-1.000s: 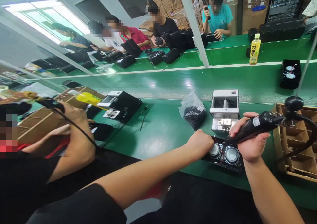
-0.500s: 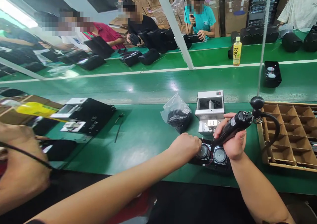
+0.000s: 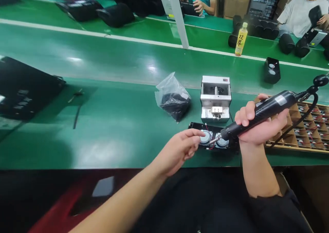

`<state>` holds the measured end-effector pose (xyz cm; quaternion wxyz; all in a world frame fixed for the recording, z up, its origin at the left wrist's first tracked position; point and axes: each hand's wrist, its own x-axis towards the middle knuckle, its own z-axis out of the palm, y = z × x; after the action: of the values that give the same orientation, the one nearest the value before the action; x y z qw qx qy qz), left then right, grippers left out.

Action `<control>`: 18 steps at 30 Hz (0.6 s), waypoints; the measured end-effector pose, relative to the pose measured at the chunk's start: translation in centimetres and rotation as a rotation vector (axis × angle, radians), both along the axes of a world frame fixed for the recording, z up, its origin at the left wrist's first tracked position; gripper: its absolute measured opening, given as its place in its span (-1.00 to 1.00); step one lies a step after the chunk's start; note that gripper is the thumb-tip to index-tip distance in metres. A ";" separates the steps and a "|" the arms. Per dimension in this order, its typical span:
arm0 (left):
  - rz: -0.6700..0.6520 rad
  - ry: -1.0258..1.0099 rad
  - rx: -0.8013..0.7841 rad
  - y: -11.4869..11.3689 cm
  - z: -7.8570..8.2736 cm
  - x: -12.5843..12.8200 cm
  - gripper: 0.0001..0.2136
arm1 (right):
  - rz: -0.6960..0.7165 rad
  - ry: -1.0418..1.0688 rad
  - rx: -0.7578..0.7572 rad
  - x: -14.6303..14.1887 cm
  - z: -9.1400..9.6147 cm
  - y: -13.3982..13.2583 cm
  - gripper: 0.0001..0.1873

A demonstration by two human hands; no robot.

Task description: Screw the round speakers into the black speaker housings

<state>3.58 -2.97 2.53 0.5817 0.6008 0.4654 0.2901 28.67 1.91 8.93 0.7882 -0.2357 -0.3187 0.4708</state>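
Observation:
A black speaker housing (image 3: 232, 147) with two round silver speaker drivers lies on the green bench in front of me. My right hand (image 3: 262, 123) is wrapped round a black electric screwdriver (image 3: 272, 106), held tilted. The bit slants down to the left, its tip between the left driver (image 3: 206, 137) and the right driver (image 3: 222, 142). My left hand (image 3: 183, 147) is at the left end of the housing. Its index finger reaches over the left driver and the other fingers are curled in; whatever they hold is hidden. Thin red wires show beside the drivers.
Behind the housing stand a silver-and-black bench machine (image 3: 216, 97) and a clear plastic bag (image 3: 173, 97) of black parts. A divided cardboard box (image 3: 285, 142) is at right. Farther back are a yellow-labelled bottle (image 3: 241, 40) and another speaker housing (image 3: 272, 71). Co-workers sit across the bench.
The view has swung down and left-hand neighbours have left it. My right hand has drawn the screwdriver back to the right and tilted it lower. My left index finger has stretched out.

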 end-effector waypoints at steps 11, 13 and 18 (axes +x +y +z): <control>-0.395 -0.030 0.176 -1.9 1.9 -1.1 -0.54 | 0.190 -0.061 0.077 -3.1 -0.2 -2.9 -0.17; -0.413 -0.038 0.198 -2.1 1.8 -1.6 -0.46 | 0.199 -0.066 0.085 -3.8 -0.1 -3.3 -0.17; -0.447 -0.081 0.223 -2.3 0.9 -2.2 -0.40 | 0.127 -0.153 0.018 -5.0 0.2 -4.2 -0.15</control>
<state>1.38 -5.30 3.46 0.5795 0.7372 0.2625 0.2278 23.64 -2.28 9.13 0.7323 -0.2431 -0.3966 0.4973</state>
